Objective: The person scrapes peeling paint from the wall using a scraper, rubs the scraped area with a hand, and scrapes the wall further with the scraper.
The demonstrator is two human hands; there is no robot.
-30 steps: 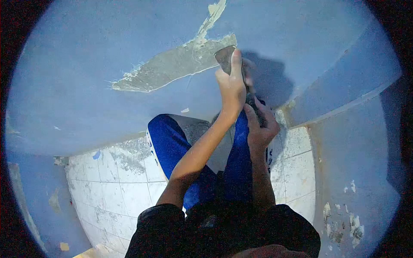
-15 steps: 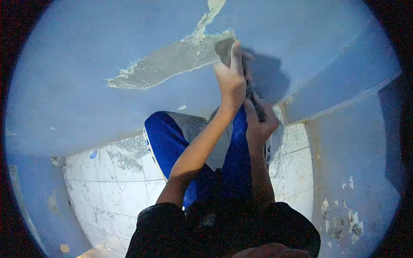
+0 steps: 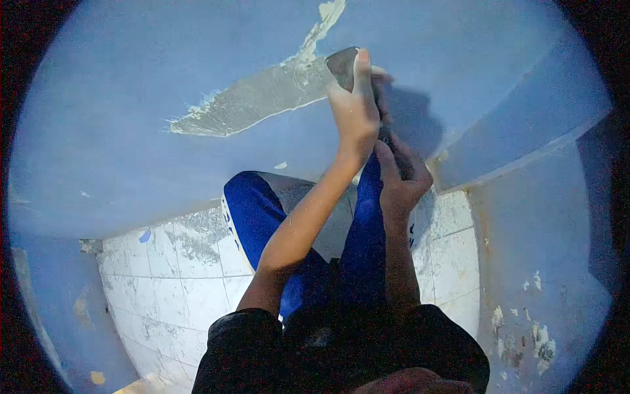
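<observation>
A dark, flat-bladed scraper (image 3: pixel 342 65) lies against the blue wall (image 3: pixel 164 72), at the right end of a bare grey patch (image 3: pixel 262 98) with ragged pale edges. My left hand (image 3: pixel 357 111) is closed round the scraper near its blade, the thumb pointing up along it. Lower and to the right, my right hand (image 3: pixel 401 177) grips the dark handle end. Part of the handle is hidden behind my fingers. A pale peeled strip (image 3: pixel 321 29) runs upward from the patch.
Below are my legs in blue trousers (image 3: pixel 252 203) and a white tiled floor (image 3: pixel 190 289) with grey smudges. A blue ledge (image 3: pixel 525 157) slopes along the right. The lower right wall has peeling spots (image 3: pixel 541 348).
The scraper and my left hand have moved up the wall, past where they were a second ago. My right hand has followed slightly, still on the handle.
</observation>
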